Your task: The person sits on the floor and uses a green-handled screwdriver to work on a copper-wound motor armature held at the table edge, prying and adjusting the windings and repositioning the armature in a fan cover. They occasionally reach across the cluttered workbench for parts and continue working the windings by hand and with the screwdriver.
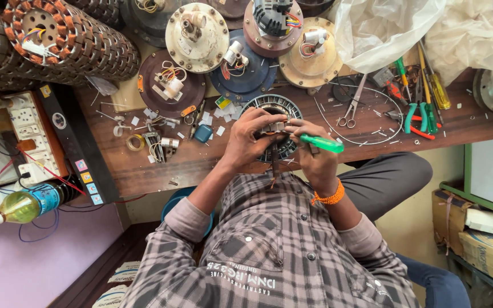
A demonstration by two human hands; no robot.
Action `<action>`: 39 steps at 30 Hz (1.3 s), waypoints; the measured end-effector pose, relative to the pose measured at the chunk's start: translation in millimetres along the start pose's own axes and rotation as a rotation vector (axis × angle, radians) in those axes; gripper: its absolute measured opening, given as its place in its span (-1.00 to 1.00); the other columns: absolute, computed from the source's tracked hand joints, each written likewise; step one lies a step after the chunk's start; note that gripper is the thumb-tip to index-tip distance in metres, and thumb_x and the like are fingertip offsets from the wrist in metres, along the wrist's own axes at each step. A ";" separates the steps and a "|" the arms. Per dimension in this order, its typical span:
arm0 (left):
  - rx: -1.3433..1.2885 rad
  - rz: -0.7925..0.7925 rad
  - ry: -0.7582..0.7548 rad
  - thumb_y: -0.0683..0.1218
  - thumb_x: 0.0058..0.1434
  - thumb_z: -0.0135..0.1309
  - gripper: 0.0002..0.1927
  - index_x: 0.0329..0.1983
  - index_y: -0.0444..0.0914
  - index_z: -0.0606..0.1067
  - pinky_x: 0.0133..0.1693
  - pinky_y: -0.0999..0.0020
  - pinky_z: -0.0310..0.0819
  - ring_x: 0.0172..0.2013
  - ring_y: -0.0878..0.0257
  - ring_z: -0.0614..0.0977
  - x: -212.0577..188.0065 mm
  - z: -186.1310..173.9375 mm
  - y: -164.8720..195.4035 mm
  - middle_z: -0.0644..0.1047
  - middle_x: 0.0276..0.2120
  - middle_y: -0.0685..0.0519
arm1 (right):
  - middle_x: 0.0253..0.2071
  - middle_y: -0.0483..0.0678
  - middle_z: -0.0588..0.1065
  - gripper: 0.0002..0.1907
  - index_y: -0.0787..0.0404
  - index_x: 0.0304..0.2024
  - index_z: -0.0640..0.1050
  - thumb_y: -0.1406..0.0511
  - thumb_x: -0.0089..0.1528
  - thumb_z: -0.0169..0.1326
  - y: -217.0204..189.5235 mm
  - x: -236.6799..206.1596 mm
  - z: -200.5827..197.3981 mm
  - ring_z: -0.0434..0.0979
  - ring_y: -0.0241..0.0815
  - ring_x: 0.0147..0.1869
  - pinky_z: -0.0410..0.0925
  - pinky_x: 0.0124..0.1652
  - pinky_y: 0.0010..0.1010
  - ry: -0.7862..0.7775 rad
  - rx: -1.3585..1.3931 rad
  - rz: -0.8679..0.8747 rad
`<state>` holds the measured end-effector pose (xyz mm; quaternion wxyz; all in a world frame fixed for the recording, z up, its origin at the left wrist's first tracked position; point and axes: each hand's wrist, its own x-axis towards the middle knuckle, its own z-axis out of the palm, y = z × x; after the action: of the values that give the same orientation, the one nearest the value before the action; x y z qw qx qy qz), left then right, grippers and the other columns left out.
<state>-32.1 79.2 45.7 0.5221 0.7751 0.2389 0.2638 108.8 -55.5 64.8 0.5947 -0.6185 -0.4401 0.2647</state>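
At the bench edge, both hands curl over a round grey metal stator ring [281, 108]: left hand [250, 140] pinches its windings, right hand [315, 157] grips a green-handled screwdriver [322, 143] just beside it.

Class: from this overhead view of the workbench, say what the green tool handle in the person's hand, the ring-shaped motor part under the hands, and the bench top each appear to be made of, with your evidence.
Green handle: likely plastic; translucent, glossy, with a highlight.
Ring-shaped stator: probably bare steel; grey, dull metallic, slotted teeth.
Bench top: seemingly wood; brown, matte, streaked grain.
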 end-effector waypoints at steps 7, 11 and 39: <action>0.008 -0.003 0.010 -0.19 0.07 0.31 -0.53 0.10 -0.14 0.61 -0.03 0.26 0.52 -0.09 0.13 0.60 -1.3 1.5 -0.7 0.61 -0.17 0.05 | 0.07 0.18 0.57 -0.92 0.33 -0.08 0.48 0.49 0.38 0.09 -1.3 -9.2 15.9 0.63 -0.01 0.20 0.50 0.17 -0.28 0.099 -0.160 -0.142; -0.029 -0.015 0.007 -0.18 0.09 0.31 -0.54 0.11 -0.14 0.60 -0.05 0.27 0.52 -0.11 0.14 0.59 -1.9 1.0 1.6 0.60 -0.16 0.05 | -0.02 0.12 0.59 -0.92 0.33 -0.09 0.48 0.50 0.38 0.11 8.4 -7.4 8.6 0.61 0.05 0.23 0.48 0.21 -0.22 0.053 -0.167 -0.224; -0.311 -0.173 -0.093 -0.14 -0.03 0.41 -0.17 0.33 -0.15 0.32 0.05 0.31 0.49 -0.01 0.20 0.60 5.5 -25.8 -6.1 0.56 -0.05 0.03 | 0.01 0.16 0.60 -0.88 0.35 -0.01 0.42 0.50 0.41 0.05 0.2 22.7 2.0 0.63 -0.07 0.22 0.53 0.18 -0.35 0.010 0.116 0.093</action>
<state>-45.5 102.5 49.1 0.6669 0.6729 0.2365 0.2156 117.9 -35.0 68.8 0.6188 -0.6041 -0.3920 0.3139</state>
